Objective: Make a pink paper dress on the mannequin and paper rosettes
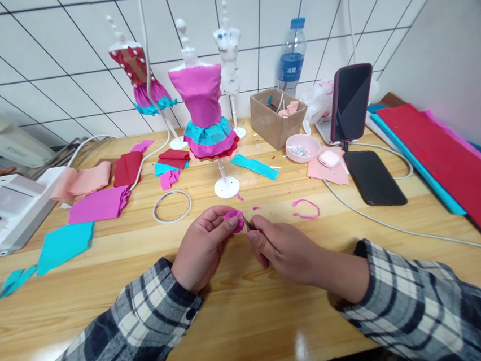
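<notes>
Above the wooden table (245, 316), my left hand (202, 246) pinches a small pink crepe-paper rosette (234, 220) between thumb and fingers. Close against it on the right, my right hand (285, 250) grips a thin metal tool (247, 222) whose tip touches the rosette. Just beyond my hands stands a small mannequin (205, 107) in a pink and teal paper dress on a white stand (226, 187).
Two more dressed mannequins (138, 71) (228, 51) stand at the back. Paper pieces in pink (98, 204), red (127, 167) and teal (65, 245) lie left, with a wire ring (172, 206). Right: cardboard box (277, 117), bead bowl (302, 147), water bottle (292, 56), propped phone (351, 102), flat phone (374, 176), stacked red sheets (447, 166).
</notes>
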{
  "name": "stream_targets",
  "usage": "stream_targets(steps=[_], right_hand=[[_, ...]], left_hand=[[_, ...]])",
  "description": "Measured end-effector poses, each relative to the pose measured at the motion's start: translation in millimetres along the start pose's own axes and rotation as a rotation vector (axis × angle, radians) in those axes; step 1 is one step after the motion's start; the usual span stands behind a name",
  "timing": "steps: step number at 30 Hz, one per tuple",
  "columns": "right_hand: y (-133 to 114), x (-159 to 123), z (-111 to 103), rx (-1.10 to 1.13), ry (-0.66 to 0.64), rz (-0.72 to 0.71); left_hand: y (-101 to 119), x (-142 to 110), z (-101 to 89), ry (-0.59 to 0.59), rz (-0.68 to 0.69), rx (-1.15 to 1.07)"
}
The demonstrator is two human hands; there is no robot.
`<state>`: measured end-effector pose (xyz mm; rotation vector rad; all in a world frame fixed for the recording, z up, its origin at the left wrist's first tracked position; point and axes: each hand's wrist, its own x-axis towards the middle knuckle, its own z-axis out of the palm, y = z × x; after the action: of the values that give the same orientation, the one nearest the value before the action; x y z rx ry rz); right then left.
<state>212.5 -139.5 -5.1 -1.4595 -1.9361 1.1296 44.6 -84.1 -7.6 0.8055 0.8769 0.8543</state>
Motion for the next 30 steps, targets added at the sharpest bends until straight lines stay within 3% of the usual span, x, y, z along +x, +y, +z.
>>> stream_targets(steps=[9,19,30], right_hand=[[0.1,-0.1,0.3,0.026,-0.018,0.003],[1.2,-0.3,-0.1,0.035,-0.012,0.000],[0.1,0.2,-1.7,-0.027,0.004,0.010]], left_hand=[[0.1,0.4,-1.6,-0.002,0.032,0.025],[0.2,1.3,-2.2,-0.089,0.016,0.025],[1.0,0.5,-2.3,-0.080,0.013,0.037]])
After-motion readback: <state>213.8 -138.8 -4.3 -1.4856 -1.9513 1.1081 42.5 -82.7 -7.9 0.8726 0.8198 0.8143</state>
